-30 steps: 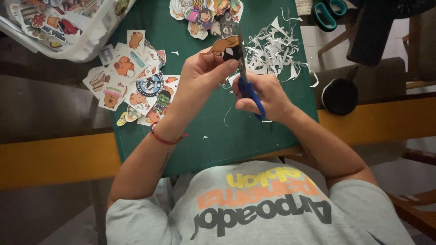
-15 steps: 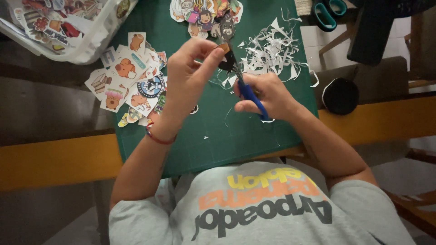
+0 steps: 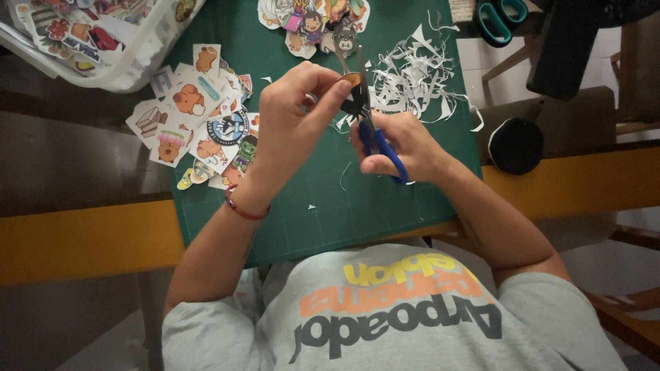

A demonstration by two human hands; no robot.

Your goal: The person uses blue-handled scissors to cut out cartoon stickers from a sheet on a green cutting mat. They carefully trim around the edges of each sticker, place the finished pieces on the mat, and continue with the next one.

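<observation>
Left hand [image 3: 292, 127] has turned the small orange paper sticker [image 3: 352, 79] upright, still pinching it; right hand [image 3: 405, 144] grips blue-handled scissors [image 3: 375, 141], cutting w/ blades now at its edge.

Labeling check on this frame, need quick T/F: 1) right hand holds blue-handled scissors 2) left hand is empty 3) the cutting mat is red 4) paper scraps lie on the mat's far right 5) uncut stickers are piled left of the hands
1) True: the right hand has its grip on the blue-handled scissors.
2) False: the left hand pinches a small sticker at the scissor blades.
3) False: the cutting mat is green.
4) True: white paper scraps lie there, past the right hand.
5) True: a pile of stickers lies on the mat's left edge.
</observation>
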